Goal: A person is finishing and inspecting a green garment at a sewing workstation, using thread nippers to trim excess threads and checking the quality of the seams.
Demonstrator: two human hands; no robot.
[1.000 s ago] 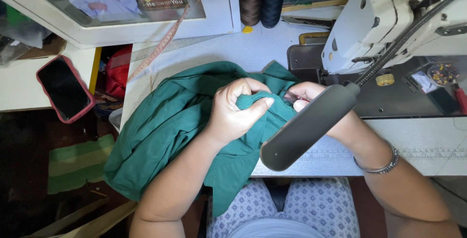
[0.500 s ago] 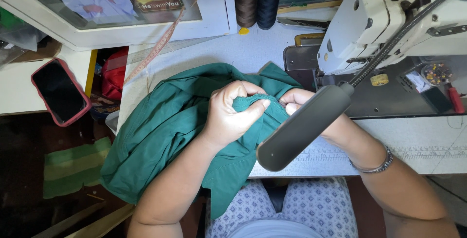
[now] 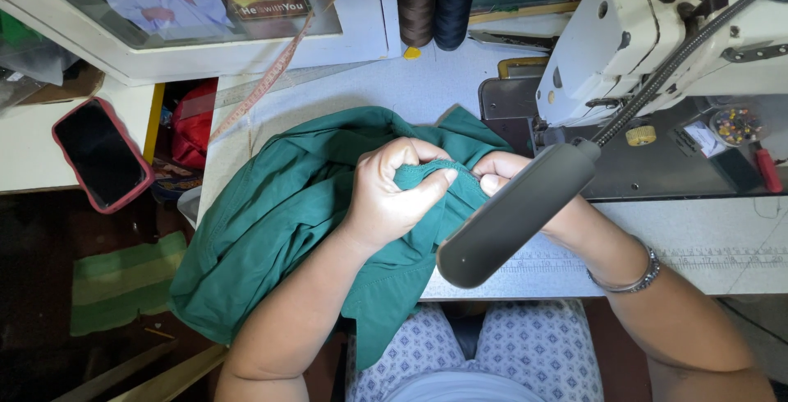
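A: White sewing table (image 3: 460,90), machine (image 3: 657,41) sitting at right. Where's the green fabric (image 3: 271,221) lying?
B: Bunched left of the needle, edge running hand to hand. Left hand (image 3: 394,197) is pinching it closed; right hand (image 3: 505,174) is gripping too (lamp head (image 3: 517,213) partly covering it)

cloth (image 3: 271,229): dark green, in both hands | lamp head (image 3: 513,213): grey, over right hand | thread spools (image 3: 435,0): brown, black, beyond hands | phone case (image 3: 100,156): red, far left of left hand

Head camera: single view, steeply downward and close, over tabletop (image 3: 394,90), sewing machine (image 3: 640,32) and lap.
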